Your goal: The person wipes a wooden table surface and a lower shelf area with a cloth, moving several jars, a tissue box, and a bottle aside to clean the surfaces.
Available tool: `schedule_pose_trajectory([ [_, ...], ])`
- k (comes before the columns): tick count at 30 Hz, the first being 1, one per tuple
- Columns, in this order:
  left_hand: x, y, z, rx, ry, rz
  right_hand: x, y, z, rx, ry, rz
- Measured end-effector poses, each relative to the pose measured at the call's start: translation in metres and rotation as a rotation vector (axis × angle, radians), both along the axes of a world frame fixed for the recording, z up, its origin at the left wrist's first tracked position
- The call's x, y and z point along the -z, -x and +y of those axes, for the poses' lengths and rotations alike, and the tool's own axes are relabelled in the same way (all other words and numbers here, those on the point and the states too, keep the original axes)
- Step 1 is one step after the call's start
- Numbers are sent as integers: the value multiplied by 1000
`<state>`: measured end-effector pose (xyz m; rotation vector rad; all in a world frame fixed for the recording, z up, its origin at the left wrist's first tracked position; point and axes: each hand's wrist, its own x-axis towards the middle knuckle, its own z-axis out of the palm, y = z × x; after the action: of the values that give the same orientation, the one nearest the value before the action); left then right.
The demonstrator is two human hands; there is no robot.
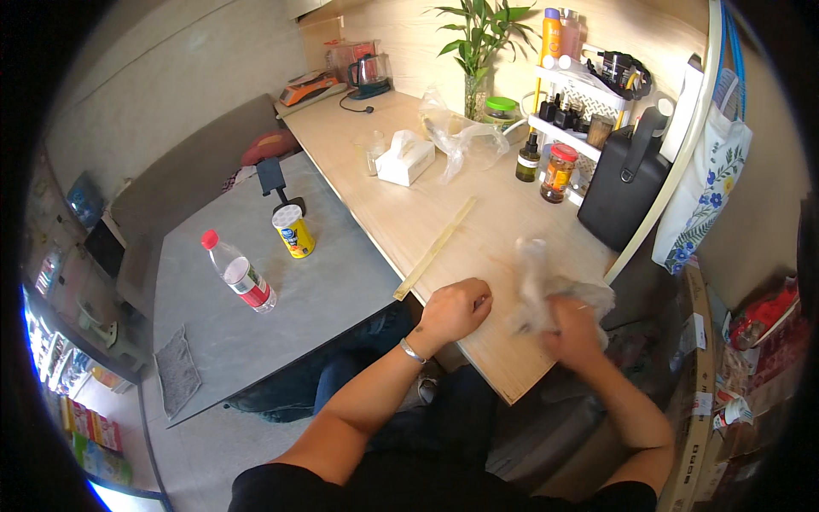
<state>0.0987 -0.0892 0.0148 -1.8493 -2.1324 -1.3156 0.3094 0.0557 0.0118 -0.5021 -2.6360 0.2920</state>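
Note:
My right hand (572, 333) grips a crumpled, pale cloth or plastic bag (537, 288) at the near right corner of the wooden desk (499, 256); both are blurred. My left hand (455, 310), a silver bracelet at its wrist, rests curled at the desk's front edge, and I see nothing in it. Just beyond it a flat yellowish strip (435, 248) lies slantwise across the desk. A white tissue box (406, 158) and a crumpled clear plastic bag (457, 141) lie farther back, beside a glass cup (369, 157).
A grey table (224, 288) adjoins on the left, bearing a red-capped bottle (246, 281), a yellow canister (294, 233), a phone stand (274, 179) and a grey cloth (178, 371). Along the desk's right side stand a red-lidded jar (558, 176), a dropper bottle (528, 160) and a black case (624, 185).

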Motion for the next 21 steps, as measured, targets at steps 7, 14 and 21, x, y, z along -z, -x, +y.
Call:
schedule_pose_trajectory([
  [7,2,3,-2,3,13,35,-8,6,-30,-254,-139,-123],
  [14,1,1,0,4,49,-18,-7,-27,70,271,-26,16],
  [21,5,3,2,-10,18,13,1,-15,34,121,-46,46],
])
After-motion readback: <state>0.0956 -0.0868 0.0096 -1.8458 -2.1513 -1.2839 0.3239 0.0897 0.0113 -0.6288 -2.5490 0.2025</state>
